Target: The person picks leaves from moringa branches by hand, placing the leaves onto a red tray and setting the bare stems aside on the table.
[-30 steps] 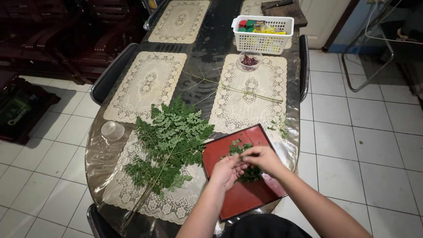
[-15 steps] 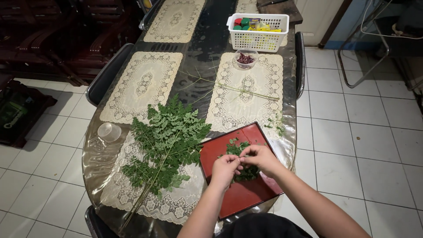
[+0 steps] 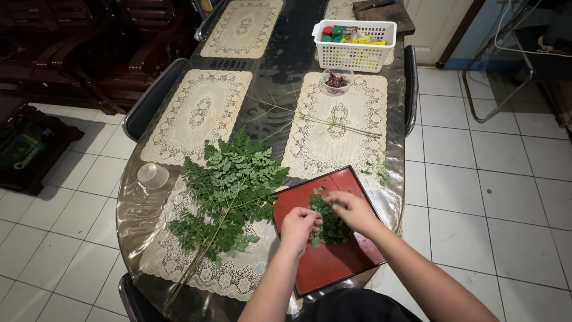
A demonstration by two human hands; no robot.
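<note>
We are stripping leaflets: our left hand [image 3: 300,225] and right hand [image 3: 353,209] pinch a leafy sprig [image 3: 326,222] over the red tray [image 3: 333,265]; next, we judge, a steady pull along its stem

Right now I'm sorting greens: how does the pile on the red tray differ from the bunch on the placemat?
The tray pile is small, loose stripped leaves under both hands; the placemat bunch is large, with leaves on long stems, untouched. Both are the same small green leaflets.
</note>
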